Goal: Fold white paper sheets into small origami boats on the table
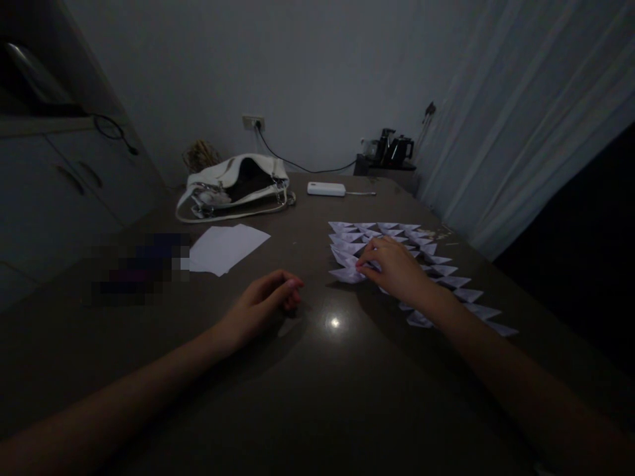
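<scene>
My right hand (394,268) pinches a folded white paper boat (347,273) between thumb and fingertips, at the near left corner of several rows of similar boats. More paper boats (454,281) stretch out behind and to the right of that hand, and my wrist and forearm cover part of them. My left hand (265,301) rests on the brown table (297,396) to the left, its fingers loosely curled in with nothing visible in them. Beyond the left hand lies a small stack of white paper sheets (233,246).
A white handbag (233,162) lies at the back left of the table. Near the far edge is a white power strip-like device (326,189) with a short cable. A dark kettle (401,150) stands on a stand behind the table. Sheer curtains (476,119) hang at the right.
</scene>
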`<state>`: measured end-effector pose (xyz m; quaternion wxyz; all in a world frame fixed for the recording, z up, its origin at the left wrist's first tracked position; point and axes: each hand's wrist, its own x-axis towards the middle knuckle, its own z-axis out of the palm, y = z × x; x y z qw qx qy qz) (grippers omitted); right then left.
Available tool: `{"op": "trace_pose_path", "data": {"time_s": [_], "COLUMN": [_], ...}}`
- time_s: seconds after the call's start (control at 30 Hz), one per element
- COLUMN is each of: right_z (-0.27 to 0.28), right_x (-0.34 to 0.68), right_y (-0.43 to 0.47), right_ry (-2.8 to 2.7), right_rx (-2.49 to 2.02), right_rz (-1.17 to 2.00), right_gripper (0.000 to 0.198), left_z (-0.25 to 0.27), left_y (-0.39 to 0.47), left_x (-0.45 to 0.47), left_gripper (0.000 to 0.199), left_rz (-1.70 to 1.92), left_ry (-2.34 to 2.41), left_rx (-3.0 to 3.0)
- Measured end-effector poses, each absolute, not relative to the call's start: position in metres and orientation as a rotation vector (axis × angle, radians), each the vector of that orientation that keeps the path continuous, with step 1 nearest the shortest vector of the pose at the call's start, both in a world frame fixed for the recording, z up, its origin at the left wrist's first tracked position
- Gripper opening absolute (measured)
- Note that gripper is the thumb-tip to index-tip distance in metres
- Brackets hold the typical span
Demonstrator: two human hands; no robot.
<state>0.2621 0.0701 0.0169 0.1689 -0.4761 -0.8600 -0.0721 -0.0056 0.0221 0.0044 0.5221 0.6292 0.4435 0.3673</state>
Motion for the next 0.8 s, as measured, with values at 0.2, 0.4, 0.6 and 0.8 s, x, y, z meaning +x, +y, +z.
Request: {"op": "trace_pose_path", "data": {"time_s": [0.2, 0.4, 0.6, 0.8], "right_z": [0.0175, 0.0175, 0.0220, 0.0214], "right_x": [0.2594, 0.2622, 0.2614, 0.2606], "right_y": [0.0715, 0.0733, 0.0717, 0.0709], "right_ry": [-2.433, -2.419, -2.422, -2.411], "right_rx": [-1.397, -1.399, -1.471, -1.458], "right_rz": [-0.166, -0.177, -0.200, -0.220], "right_gripper": [0.005, 0.005, 0.008, 0.005], "left_z": [0.0044, 0.0055, 0.0041, 0.0040], "left_y": [0.0224, 0.0221, 0.0220, 0.0232], "left_x": [-0.0064, -0.0064, -0.0060, -0.0057], "left_gripper": [0.040, 0.040, 0.039, 0.040], "left_rz": [0.869, 0.860, 0.873, 0.873], "left_ry": [1.062, 1.058, 1.038, 1.062], "left_rx": [1.540, 1.532, 1.528, 1.541]}}
